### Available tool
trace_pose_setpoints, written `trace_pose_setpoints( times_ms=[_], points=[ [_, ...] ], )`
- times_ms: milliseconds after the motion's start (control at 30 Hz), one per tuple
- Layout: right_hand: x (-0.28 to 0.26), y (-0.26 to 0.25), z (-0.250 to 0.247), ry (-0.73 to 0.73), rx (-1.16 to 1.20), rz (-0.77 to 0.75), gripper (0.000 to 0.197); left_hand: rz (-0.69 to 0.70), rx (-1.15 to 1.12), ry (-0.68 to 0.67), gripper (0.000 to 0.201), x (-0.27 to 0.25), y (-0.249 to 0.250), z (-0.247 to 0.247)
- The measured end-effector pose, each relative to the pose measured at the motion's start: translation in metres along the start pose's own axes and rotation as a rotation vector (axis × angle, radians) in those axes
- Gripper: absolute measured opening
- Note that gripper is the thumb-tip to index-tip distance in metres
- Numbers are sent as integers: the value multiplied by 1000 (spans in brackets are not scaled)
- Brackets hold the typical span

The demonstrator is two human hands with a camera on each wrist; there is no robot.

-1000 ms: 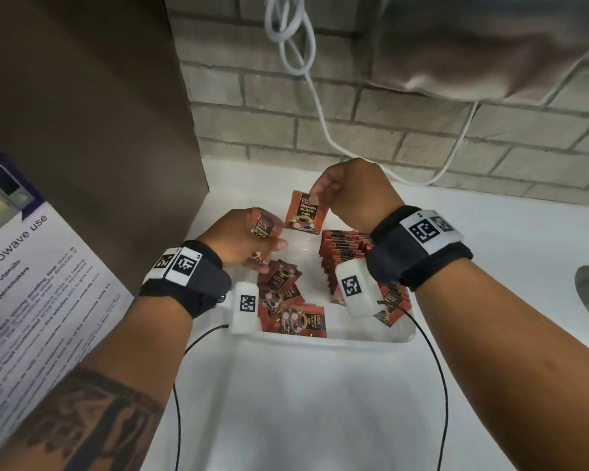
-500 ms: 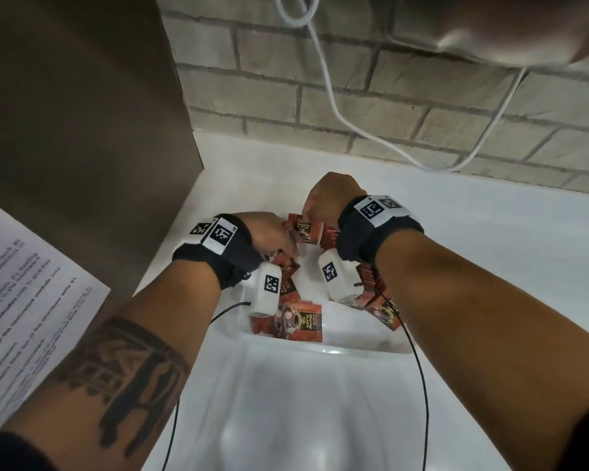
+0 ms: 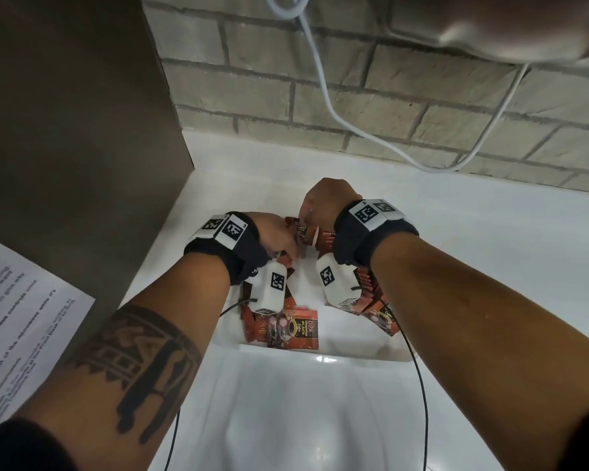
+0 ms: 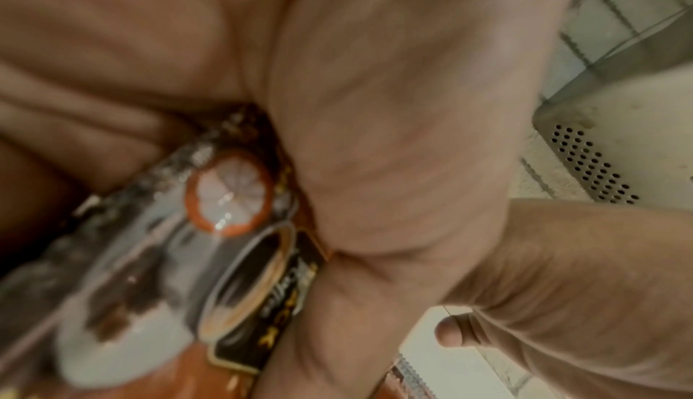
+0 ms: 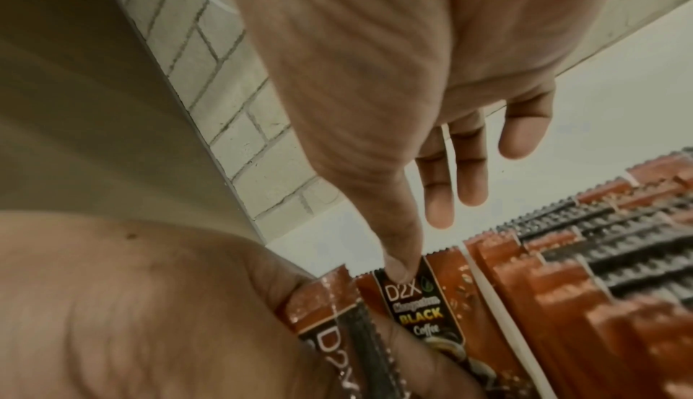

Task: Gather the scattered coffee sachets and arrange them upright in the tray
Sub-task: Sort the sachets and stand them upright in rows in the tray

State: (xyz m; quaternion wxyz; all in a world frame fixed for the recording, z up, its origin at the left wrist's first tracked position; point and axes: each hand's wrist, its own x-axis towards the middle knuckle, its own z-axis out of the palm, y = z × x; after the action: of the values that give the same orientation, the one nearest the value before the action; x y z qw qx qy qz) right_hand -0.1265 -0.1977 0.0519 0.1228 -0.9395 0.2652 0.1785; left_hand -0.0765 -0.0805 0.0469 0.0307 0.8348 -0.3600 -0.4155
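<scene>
Left hand (image 3: pixel 279 234) grips a coffee sachet (image 4: pixel 210 272), fingers curled round it, print side facing the left wrist camera. That hand sits over the far left part of the white tray (image 3: pixel 323 356). Below its wrist, loose sachets (image 3: pixel 288 329) lie flat and jumbled on the tray floor, the nearest one face up against the near wall.

Right hand (image 3: pixel 327 203) is just beside the left one, knuckles up, over the far middle of the tray. Thumb tip (image 5: pixel 397 266) presses the top edge of a second sachet (image 5: pixel 431 304) with "D2X BLACK Coffee" on it; the other fingers (image 5: pixel 465 162) hang loose and straight behind. Pinch from the far side is hidden, so can't tell whether it actually holds it. That sachet stands against the left end of the upright row (image 5: pixel 585 263), which runs along the tray's right side, packed edge to edge.

Tray sits on a white counter (image 3: pixel 490 232), brick wall (image 3: pixel 388 107) behind with a white cable (image 3: pixel 323 93) hanging across it. Printed sheet (image 3: pixel 21 321) at far left.
</scene>
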Motion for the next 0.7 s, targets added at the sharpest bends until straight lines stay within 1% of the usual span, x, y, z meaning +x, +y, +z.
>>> trace_pose_setpoints(
  times_ms=[67,100,233,300,367,467,533,567,633,700],
  points=[
    [-6,2,0,11,-9,-58,20,-6,2,1,36,0,1,0],
    [-8,2,-2,19,25,-50,22,-6,-8,2,36,-1,0,0],
    [-14,7,-7,115,50,-98,30,-8,-83,-9,32,1,-2,2],
    [-17,6,-11,127,88,-93,28,-2,-91,-6,33,0,-3,3],
    [-22,6,-16,160,124,-92,25,5,-146,7,35,1,-9,2],
    [-28,9,-19,171,172,-135,22,41,-330,10,37,-6,-22,-2],
    [-33,10,-18,120,277,-167,16,79,-556,-19,45,-13,-30,-5],
    [-36,10,-16,79,342,-173,14,116,-683,-36,41,-18,-33,-5],
    [-38,10,-12,56,414,-189,18,216,-855,-53,28,-24,-36,-5],
    [-40,8,-12,80,463,-191,20,282,-960,-26,29,-29,-37,-3]
  ],
)
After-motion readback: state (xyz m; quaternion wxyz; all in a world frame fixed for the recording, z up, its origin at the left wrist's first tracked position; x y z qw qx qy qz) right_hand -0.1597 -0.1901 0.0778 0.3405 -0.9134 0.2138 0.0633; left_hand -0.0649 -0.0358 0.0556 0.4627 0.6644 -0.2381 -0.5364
